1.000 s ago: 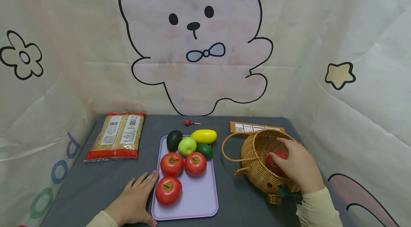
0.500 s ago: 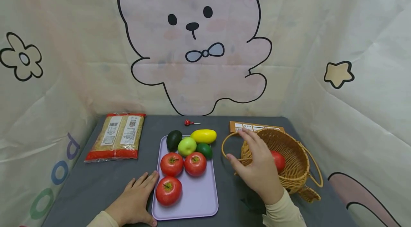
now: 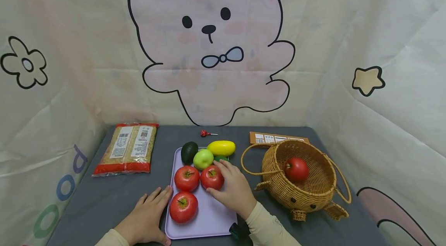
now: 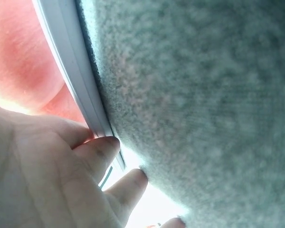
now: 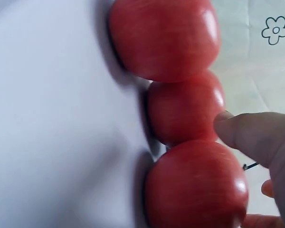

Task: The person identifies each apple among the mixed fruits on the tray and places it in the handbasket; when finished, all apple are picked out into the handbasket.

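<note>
On the lilac tray (image 3: 216,226) sit three red apples, the right-hand one (image 3: 211,178) beside my right hand (image 3: 237,190). That hand's fingers reach past the apple's far side, with the thumb at its near side; in the right wrist view the thumb (image 5: 256,135) is extended above the apples. My left hand (image 3: 148,211) lies spread on the table, fingertips at the tray's left rim (image 4: 73,61). A green apple (image 3: 203,159), a dark avocado (image 3: 189,153), a yellow fruit (image 3: 221,148) and a partly hidden green fruit (image 3: 221,158) are at the tray's far end.
A wicker basket (image 3: 278,195) with a face and handles stands at the right, one red apple (image 3: 296,169) inside. Behind it lies a flat brown box (image 3: 278,138). A bag of grain (image 3: 125,149) lies back left, and a red lollipop (image 3: 204,133) lies beyond the tray.
My right hand has left the red apple in the basket and moved left to the right-hand apple on the tray. The left hand has stayed in place.
</note>
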A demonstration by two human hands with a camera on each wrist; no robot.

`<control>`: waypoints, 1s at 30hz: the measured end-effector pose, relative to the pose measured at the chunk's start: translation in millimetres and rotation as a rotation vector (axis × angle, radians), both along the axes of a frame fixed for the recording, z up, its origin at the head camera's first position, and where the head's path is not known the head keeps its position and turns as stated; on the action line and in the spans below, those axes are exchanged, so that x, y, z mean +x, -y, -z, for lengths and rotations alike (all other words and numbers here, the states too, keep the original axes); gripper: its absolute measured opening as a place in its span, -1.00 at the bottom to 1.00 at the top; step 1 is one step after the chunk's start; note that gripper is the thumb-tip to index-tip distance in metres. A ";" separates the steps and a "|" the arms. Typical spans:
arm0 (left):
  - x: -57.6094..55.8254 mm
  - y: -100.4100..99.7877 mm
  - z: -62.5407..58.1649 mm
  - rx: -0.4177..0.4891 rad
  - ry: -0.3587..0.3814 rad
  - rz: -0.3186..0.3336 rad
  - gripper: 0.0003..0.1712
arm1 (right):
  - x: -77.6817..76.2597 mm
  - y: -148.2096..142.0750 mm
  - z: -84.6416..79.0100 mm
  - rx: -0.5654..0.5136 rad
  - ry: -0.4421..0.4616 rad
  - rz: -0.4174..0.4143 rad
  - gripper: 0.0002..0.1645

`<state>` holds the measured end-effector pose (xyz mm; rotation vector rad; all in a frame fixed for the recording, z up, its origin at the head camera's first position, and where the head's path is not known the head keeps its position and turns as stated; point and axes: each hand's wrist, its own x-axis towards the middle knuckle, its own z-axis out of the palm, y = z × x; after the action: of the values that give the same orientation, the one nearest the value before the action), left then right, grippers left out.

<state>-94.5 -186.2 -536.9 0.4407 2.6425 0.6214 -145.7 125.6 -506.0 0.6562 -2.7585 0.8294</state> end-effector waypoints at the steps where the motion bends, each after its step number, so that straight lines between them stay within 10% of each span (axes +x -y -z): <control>1: 0.0 -0.1 0.5 0.001 -0.001 -0.001 0.71 | -1.4 1.6 4.0 0.015 0.031 0.010 0.03; 15: -2.5 0.1 2.4 -0.008 0.026 -0.008 0.72 | -6.5 10.5 20.7 0.110 0.076 0.079 0.08; 30: -4.5 0.0 0.8 -0.004 0.039 -0.005 0.71 | 3.5 -6.2 -3.8 0.213 0.019 0.063 -0.04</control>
<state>-99.0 -186.2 -537.7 0.4163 2.6081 0.6194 -142.2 131.7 -502.2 0.5951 -2.8936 0.5363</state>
